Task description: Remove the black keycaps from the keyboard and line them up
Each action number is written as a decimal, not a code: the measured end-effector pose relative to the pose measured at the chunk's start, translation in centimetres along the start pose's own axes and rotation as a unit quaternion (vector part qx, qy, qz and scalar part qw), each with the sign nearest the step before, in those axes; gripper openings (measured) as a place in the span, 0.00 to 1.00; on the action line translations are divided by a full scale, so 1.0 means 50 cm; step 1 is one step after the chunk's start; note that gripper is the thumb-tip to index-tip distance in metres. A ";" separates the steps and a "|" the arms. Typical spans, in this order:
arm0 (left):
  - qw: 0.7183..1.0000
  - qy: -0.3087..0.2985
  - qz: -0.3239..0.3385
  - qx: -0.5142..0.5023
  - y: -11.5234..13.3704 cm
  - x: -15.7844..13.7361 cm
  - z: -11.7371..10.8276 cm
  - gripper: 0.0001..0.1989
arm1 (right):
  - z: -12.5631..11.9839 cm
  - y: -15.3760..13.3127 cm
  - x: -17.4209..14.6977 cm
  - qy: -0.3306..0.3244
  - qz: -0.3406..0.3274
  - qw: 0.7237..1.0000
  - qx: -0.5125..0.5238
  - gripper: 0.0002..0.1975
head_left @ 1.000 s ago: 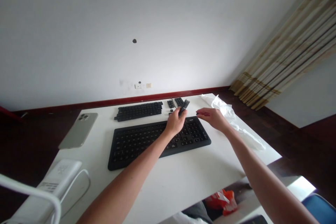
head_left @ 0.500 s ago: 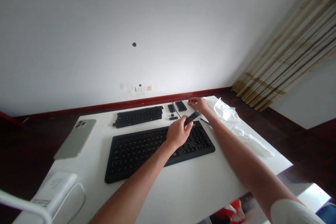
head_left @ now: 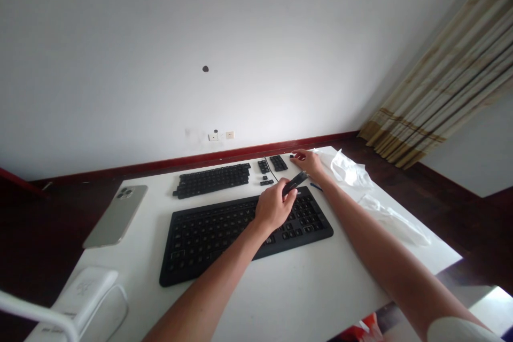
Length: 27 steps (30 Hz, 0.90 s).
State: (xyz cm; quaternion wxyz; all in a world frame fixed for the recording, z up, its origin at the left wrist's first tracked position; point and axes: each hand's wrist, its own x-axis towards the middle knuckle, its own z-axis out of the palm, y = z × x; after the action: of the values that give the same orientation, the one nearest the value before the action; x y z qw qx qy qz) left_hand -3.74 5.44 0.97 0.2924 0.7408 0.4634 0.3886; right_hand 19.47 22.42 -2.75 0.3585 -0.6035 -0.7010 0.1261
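My left hand (head_left: 274,203) is closed around a slim black hand tool (head_left: 294,183) and hovers over the black keyboard (head_left: 216,230). The tool points up and to the right; its exact kind is unclear. The keyboard lies on the white table (head_left: 280,288) with its keycaps off, and my forearm hides part of it. At the table's far edge my right hand (head_left: 310,163) has its fingers slightly apart beside a small black keycap (head_left: 291,156). Removed keycaps stand in blocks: a wide block (head_left: 214,179), a small block (head_left: 263,166) and a number-pad block (head_left: 278,162).
On the left lie a phone (head_left: 116,216) and a white charger-like block (head_left: 86,291) with a cable. Crumpled white plastic (head_left: 350,168) covers the right edge. A thin blue stick (head_left: 316,186) lies near my right wrist. The wall stands beyond the table.
The small keycap at my right fingertips now shows more clearly on the table, with the fingers slightly to its right. My left hand still holds the black tool. The view has shifted slightly.
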 end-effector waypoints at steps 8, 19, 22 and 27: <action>1.000 -0.001 -0.009 -0.005 0.007 -0.001 0.000 0.13 | 0.010 -0.021 -0.001 -0.012 -0.033 0.999 -0.026 0.10; 1.000 0.004 -0.015 0.012 0.004 0.000 0.004 0.12 | 0.027 -0.050 0.009 -0.030 -0.058 0.998 -0.025 0.10; 1.000 0.004 -0.016 0.010 0.005 0.001 0.004 0.12 | 0.026 -0.052 0.009 -0.034 -0.054 0.997 -0.031 0.11; 1.000 0.003 -0.016 0.011 0.003 0.001 0.004 0.13 | 0.025 -0.055 0.008 -0.037 -0.057 0.997 -0.035 0.11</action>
State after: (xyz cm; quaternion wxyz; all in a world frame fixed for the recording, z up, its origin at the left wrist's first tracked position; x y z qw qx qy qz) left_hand -3.48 5.39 1.00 0.2895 0.7355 0.4797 0.3809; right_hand 16.54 22.46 -1.82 0.3170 -0.5699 -0.7510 0.1030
